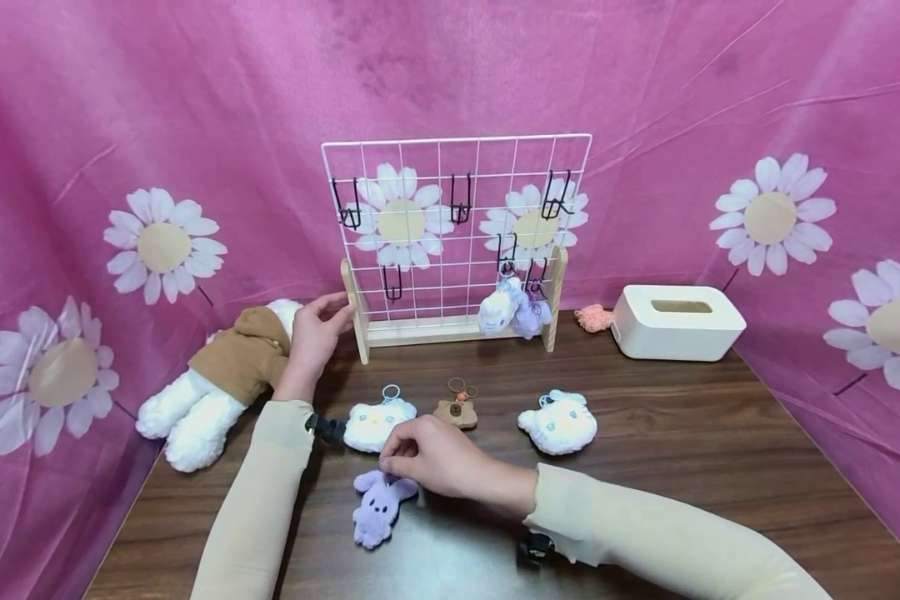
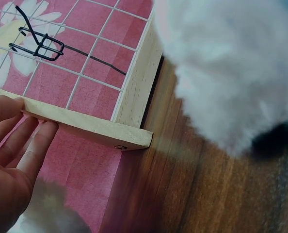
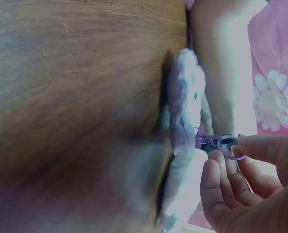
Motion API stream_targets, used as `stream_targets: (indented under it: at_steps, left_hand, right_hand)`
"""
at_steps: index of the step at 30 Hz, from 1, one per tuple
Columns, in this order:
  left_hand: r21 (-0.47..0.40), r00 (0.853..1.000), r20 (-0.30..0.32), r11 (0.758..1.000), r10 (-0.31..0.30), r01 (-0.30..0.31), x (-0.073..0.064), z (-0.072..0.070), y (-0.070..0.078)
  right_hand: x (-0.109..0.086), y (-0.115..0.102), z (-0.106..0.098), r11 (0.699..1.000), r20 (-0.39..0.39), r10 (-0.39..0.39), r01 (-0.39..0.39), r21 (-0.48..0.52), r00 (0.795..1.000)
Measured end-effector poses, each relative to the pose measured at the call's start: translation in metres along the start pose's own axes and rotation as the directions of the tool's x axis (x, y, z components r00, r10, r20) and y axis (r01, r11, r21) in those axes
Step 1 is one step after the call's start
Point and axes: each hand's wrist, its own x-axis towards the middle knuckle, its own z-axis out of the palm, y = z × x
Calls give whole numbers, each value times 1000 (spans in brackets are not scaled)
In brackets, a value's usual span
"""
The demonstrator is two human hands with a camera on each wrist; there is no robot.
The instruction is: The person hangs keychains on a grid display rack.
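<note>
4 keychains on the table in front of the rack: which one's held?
The purple bunny: the right hand pinches its ring. No hand holds the left white keychain, right white keychain or brown keychain.

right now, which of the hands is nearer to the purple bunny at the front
Right. The right hand holds the purple bunny by its purple ring; the left hand is farther back, at the wooden stand.
</note>
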Motion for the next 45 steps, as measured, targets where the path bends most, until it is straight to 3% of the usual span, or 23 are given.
stream_targets:
  at_steps: [5, 17, 45]
  left_hand:
    - [8, 1000, 6, 1000, -14, 14, -1, -1, 0]
    - [0, 1000, 0, 1000, -9, 9, -3, 0, 2]
    - [5, 1000, 3, 1000, -2, 2, -1, 0, 2]
  right_hand:
    - [1, -6, -7, 999, -13, -12, 12, 31, 1000]
    - [6, -18, -23, 1000, -87, -18, 16, -23, 996]
    - [13, -28, -53, 998, -153, 17, -8, 62, 988]
